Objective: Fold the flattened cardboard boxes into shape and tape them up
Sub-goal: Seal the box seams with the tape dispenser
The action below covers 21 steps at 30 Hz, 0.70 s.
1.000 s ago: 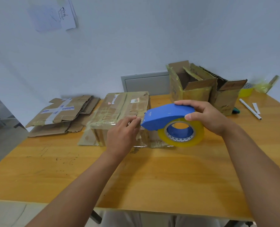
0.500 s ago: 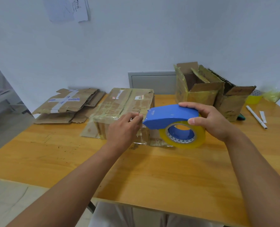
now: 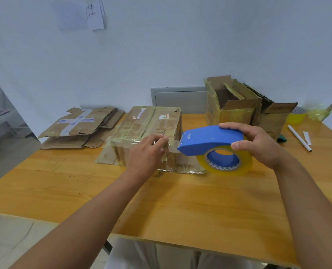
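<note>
Nearest you, your left hand [image 3: 145, 154] pinches the free tape end at the front corner of the closed box [image 3: 147, 131], mid-table [image 3: 180, 200]. Your right hand [image 3: 258, 144] wraps its grip around the blue tape dispenser [image 3: 209, 140], just right of the box. This looks like the taping step: next, press the end down and draw tape along the seam. Farther back, flattened boxes [image 3: 79, 127] wait on the left and open boxes [image 3: 239, 105] stand on the right.

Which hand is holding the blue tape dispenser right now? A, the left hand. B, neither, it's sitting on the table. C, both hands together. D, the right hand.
D: the right hand grips the blue tape dispenser over its top, while the left hand pinches the tape end at the near edge of the folded box.
</note>
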Tool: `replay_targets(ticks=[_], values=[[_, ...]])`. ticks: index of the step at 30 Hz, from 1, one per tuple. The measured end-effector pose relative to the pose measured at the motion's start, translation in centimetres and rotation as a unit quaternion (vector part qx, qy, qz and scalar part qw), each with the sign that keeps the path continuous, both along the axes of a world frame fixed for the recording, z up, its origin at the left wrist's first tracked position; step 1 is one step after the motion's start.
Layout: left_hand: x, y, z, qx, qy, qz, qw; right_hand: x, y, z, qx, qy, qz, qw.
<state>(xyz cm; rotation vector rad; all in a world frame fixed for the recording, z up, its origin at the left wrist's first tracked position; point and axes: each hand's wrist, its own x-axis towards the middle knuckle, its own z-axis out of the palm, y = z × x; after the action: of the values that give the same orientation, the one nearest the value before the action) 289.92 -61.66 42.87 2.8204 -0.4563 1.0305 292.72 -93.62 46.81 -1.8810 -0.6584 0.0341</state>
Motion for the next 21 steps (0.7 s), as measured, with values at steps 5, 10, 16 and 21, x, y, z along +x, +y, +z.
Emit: replay_targets(ticks=[5, 10, 16, 21], values=[[-0.3, -0.3, 0.3, 0.003, 0.014, 0.007, 1.000, 0.5, 1.6, 0.1, -0.032, 0.003, 0.018, 0.999], [-0.4, -0.2, 0.5, -0.001, 0.041, 0.012, 0.999, 1.7, 3.2, 2.1, -0.061, -0.009, 0.015, 0.998], [-0.6, -0.4, 0.8, 0.000, 0.057, 0.011, 0.998, 2.5, 3.6, 2.7, -0.135, 0.006, 0.032, 0.990], [-0.3, -0.2, 0.6, 0.003, 0.059, 0.014, 0.998, 1.7, 1.9, -0.7, -0.074, -0.005, -0.064, 0.995]])
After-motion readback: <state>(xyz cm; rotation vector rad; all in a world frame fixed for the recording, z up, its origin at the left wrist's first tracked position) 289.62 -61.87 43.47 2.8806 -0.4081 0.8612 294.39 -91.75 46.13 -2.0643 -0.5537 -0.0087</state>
